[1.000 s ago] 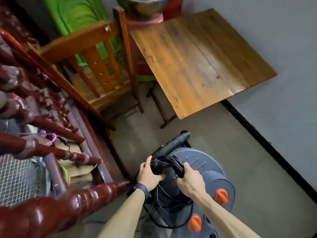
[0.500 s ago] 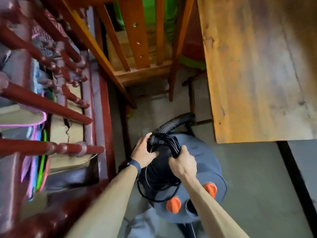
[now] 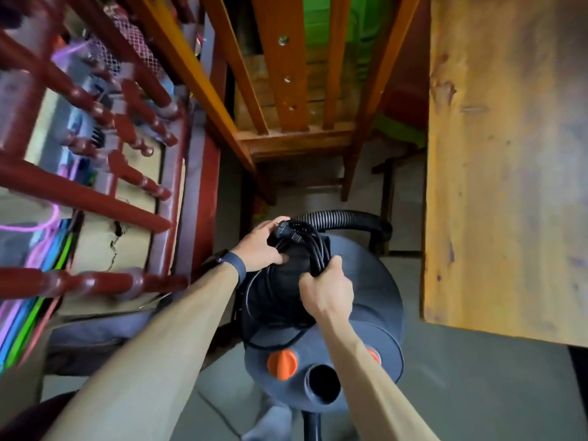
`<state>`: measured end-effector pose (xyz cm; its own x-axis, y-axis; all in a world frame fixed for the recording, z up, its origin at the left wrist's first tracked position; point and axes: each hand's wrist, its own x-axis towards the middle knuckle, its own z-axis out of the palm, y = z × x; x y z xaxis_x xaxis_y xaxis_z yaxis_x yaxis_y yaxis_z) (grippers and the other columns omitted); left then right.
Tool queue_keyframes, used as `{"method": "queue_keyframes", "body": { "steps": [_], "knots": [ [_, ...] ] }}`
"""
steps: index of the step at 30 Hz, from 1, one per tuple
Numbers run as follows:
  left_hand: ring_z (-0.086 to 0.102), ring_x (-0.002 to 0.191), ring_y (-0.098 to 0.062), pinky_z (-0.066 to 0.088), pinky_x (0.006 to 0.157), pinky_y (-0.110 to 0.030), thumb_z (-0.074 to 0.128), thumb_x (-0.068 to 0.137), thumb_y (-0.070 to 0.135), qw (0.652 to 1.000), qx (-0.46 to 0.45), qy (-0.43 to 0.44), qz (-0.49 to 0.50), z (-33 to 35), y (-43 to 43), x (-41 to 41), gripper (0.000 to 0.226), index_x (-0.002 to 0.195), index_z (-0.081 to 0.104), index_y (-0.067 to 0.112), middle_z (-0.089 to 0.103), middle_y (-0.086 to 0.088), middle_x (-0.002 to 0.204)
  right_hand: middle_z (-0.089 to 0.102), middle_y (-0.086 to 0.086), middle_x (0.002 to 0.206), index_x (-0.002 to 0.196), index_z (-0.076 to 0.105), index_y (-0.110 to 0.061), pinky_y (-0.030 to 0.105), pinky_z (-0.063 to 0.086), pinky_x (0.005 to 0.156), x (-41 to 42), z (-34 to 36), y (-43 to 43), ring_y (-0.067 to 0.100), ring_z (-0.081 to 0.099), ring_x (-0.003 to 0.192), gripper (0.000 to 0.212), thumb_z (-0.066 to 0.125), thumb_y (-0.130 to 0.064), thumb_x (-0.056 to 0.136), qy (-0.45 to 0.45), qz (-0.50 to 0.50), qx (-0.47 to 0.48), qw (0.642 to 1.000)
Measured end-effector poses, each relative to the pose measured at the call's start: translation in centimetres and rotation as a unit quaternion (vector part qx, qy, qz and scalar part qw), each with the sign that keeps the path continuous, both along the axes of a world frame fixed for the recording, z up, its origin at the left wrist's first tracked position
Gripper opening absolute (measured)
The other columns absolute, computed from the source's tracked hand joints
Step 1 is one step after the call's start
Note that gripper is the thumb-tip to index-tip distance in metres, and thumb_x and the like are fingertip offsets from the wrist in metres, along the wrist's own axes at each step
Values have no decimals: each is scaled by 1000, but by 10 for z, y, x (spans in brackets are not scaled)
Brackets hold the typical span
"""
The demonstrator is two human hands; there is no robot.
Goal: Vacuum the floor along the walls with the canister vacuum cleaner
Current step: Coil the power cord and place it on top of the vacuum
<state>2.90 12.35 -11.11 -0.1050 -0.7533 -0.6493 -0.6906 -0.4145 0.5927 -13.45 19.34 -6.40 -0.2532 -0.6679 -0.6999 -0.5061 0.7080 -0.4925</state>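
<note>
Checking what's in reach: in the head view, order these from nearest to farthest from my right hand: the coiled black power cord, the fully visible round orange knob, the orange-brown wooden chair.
1. Coiled black power cord: gripped in the right hand.
2. Round orange knob: on the vacuum lid, nearer the person.
3. Orange-brown wooden chair: ahead, past the vacuum lid.

Grey vacuum canister (image 3: 366, 281) with orange knobs (image 3: 282, 363) — black cord (image 3: 313, 246), dark-red railing (image 3: 79, 198), yellow-brown table (image 3: 509, 154).
</note>
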Motion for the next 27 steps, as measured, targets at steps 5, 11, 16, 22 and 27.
{"method": "queue_keyframes", "body": {
  "steps": [5,11,16,22,27],
  "knots": [
    [42,131,-15,34,112,-37,82,66,28,1000,6,-4,8,-7,3,21,79,131,44,52,43,13,144,55,7,84,102,40,-14,40,43,74,12,-1,-2,39,55,88,22,54,-24,88,-4,40,-15,999],
    [42,129,-11,33,106,-26,80,78,14,999,-7,14,37,0,-15,29,81,144,41,40,45,12,144,57,9,89,102,42,-13,38,43,75,23,8,-27,37,54,86,23,55,-24,87,12,30,-14,999],
    [40,137,-18,33,113,-33,77,81,18,998,-22,11,57,-5,-54,31,80,148,37,38,42,6,150,56,8,89,105,46,-13,36,41,74,30,9,-74,34,51,83,25,57,-25,87,11,21,-14,1000],
    [33,142,-20,30,115,-33,73,86,18,999,-17,29,42,-11,-108,35,80,151,30,37,34,5,155,50,3,81,109,49,-12,35,37,73,38,4,-122,32,48,83,25,57,-24,88,24,5,-30,999],
    [34,141,-18,25,103,-19,69,90,25,999,-46,-11,26,-12,-136,40,75,152,29,36,31,7,157,56,5,86,110,50,-12,36,40,75,43,-2,-151,33,53,86,27,57,-24,87,41,9,-45,998]
  ]
}}
